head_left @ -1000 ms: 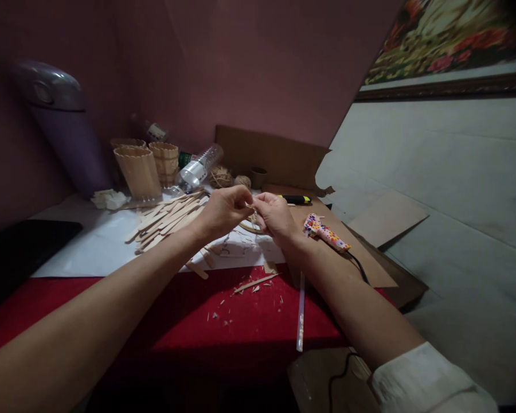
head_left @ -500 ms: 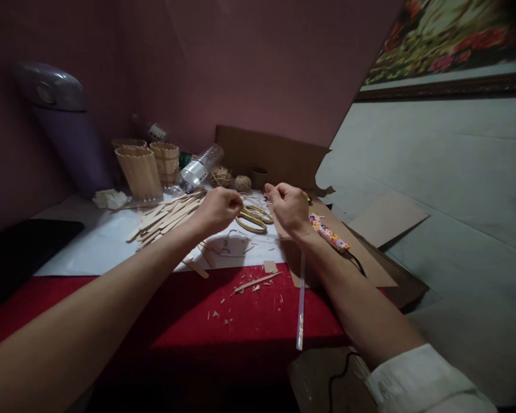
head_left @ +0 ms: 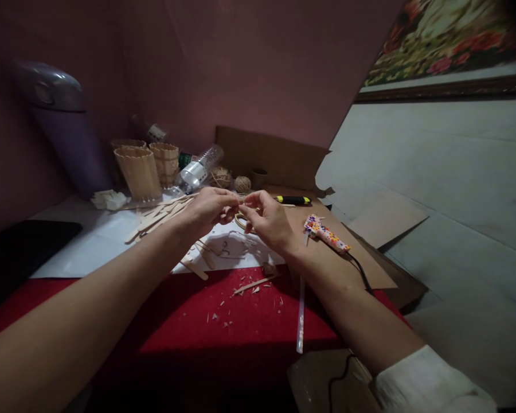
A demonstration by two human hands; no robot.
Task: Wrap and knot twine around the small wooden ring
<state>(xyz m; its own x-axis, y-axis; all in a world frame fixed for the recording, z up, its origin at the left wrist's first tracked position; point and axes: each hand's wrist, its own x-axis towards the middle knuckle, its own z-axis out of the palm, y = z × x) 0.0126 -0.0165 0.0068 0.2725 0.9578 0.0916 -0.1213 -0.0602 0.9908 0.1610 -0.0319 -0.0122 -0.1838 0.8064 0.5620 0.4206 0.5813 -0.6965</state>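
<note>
My left hand (head_left: 208, 209) and my right hand (head_left: 269, 221) meet above the white paper (head_left: 90, 244), fingertips pinched together around something thin and pale, likely a strand of twine that I cannot make out clearly. Under the hands lie gold-handled scissors (head_left: 239, 221), mostly hidden. A pile of flat wooden sticks (head_left: 161, 215) lies just left of my left hand. A floral-patterned glue gun (head_left: 325, 233) rests on cardboard just right of my right wrist.
Stick-built cups (head_left: 140, 171) stand at the back left beside a purple flask (head_left: 64, 123), a plastic bottle (head_left: 198, 167) and twine balls (head_left: 221, 176). A yellow-black cutter (head_left: 293, 199), a clear glue stick (head_left: 300, 312), wood scraps on red cloth (head_left: 241, 321), and a cardboard sheet (head_left: 387, 215) at right.
Half a second ago my hands were spread apart over the scissors; they have come back together, fingertips touching, a little nearer to me.
</note>
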